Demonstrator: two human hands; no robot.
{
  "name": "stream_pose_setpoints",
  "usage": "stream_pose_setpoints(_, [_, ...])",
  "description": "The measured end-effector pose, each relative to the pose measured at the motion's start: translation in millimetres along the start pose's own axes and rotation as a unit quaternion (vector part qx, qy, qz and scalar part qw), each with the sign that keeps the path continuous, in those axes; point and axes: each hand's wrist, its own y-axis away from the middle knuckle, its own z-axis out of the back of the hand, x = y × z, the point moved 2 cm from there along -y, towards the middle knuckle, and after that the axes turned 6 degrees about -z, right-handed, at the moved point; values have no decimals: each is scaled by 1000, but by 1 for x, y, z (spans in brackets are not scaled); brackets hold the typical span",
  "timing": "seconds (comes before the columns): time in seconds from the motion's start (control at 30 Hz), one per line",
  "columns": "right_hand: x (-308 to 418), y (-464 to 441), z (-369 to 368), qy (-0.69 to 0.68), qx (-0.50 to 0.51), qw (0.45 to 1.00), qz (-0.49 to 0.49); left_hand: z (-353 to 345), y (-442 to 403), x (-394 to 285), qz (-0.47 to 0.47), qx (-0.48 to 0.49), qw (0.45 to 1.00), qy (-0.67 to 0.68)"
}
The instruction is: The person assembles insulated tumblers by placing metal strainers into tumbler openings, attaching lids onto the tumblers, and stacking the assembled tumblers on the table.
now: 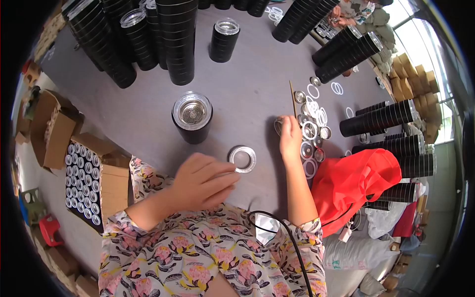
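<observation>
My left hand hovers over the table's near side, its fingers loosely bent, holding nothing that I can see. Its fingertips come close to a clear round lid lying flat; contact cannot be told. My right hand is closed, pinching a thin clear ring at its fingertips. Beside that hand lie white sealing rings and small metal strainer discs. A black tumbler stands upright beyond my left hand, with a clear rim and a metal strainer inside.
Tall stacks of black tumblers stand at the back left, with more stacks at the right. One tumbler stands alone. A thin stick, a red cloth bag and a carton of lidded tumblers are around. Another person's hand shows far right.
</observation>
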Motion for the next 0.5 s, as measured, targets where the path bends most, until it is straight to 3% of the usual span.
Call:
stream_pose_setpoints(0.03, [1, 8, 2, -92, 21, 994, -59, -14, -1, 0, 1, 5, 1000, 28])
stream_pose_setpoints(0.07, [2, 19, 6, -215, 62, 954, -200, -24, -4, 1, 40, -1, 998, 45])
stream_pose_setpoints(0.13, [21, 45, 11, -368, 138, 890, -229, -41, -15, 3, 114, -14, 990, 79])
stream_pose_setpoints(0.17, [29, 57, 8, -445, 167, 848, -235, -48, -22, 1, 89, 4, 995, 54])
stream_pose_setpoints(0.23, [47, 77, 4, -515, 162, 791, -288, -59, -34, -1, 35, 37, 999, 3])
stream_pose_setpoints(0.37, [65, 96, 2, -564, 147, 737, -342, -78, -26, 3, 12, 52, 998, -18])
stream_pose_setpoints(0.4, [59, 94, 1, -568, 107, 732, -361, -77, -24, 3, 13, 35, 999, -4])
stream_pose_setpoints(0.5, [20, 91, 3, -579, 90, 755, -293, -72, -14, 8, 50, 40, 998, 16])
